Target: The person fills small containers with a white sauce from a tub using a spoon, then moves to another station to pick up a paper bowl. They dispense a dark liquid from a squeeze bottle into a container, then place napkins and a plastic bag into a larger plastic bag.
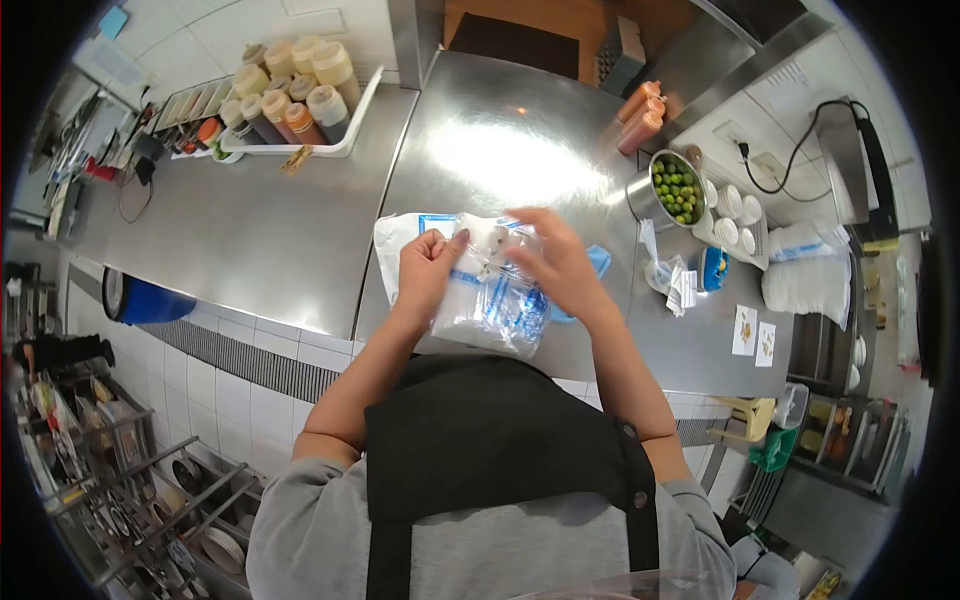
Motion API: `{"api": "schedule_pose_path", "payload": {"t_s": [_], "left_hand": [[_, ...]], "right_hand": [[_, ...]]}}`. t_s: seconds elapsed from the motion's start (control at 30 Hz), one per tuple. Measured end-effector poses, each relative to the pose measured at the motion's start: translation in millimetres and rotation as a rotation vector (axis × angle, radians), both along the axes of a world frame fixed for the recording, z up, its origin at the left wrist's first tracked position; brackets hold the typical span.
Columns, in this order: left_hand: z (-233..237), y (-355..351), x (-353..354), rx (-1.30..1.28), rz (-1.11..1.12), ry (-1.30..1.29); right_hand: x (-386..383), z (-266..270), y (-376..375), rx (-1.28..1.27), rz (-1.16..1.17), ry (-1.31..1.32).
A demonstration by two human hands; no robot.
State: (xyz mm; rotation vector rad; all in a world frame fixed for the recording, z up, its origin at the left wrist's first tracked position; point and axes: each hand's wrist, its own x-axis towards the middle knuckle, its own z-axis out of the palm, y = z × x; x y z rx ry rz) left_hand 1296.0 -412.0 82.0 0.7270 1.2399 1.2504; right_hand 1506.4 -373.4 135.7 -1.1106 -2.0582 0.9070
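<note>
A clear plastic package with blue print (487,312) lies at the steel counter's front edge, close to my apron. My left hand (428,265) is closed, thumb and fingers pinching the upper left part of its plastic. Over the upper right side, my right hand (556,262) has its fingers apart and curved; nothing shows in its grip. Under the package is a white sheet with blue markings (392,240). Partly hidden behind my right wrist is a blue cloth or plastic piece (598,262). The package's contents look white, but glare blurs them.
A white tray (345,140) of squeeze bottles stands at the back left. On the right are orange bottles (640,130), a steel pot (645,200) of green limes, a rack of white cups (738,215) and a wrapped white stack (808,280).
</note>
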Motion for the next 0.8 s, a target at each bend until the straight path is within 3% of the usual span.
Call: {"api": "schedule_pose_path", "payload": {"t_s": [0.1, 0.27, 0.33, 0.4, 0.5, 0.6, 0.7, 0.8], "left_hand": [[-16, -6, 12, 0.018, -0.118, -0.054], [-8, -13, -4, -0.046, -0.351, -0.272], [-29, -12, -10, 0.101, -0.453, -0.167], [-15, -8, -9, 0.151, -0.495, 0.016], [-18, 1, -13, 0.067, -0.460, 0.128], [-8, 5, -1, 0.213, -0.335, 0.186], [-4, 19, -10, 0.081, -0.468, 0.115], [-18, 40, -15, -0.045, -0.615, -0.210]], "right_hand": [[-13, -1, -14, -0.008, -0.042, -0.281], [-7, -34, -21, -0.219, -0.024, -0.092], [-8, -47, -13, -0.149, 0.000, -0.018], [-14, -54, -19, -0.033, 0.005, 0.023], [-28, -52, -32, 0.055, -0.042, -0.092], [-36, -49, -37, 0.099, -0.162, -0.085], [-44, -24, -43, -0.115, -0.279, 0.099], [-37, -15, -37, -0.240, -0.195, 0.152]]}}
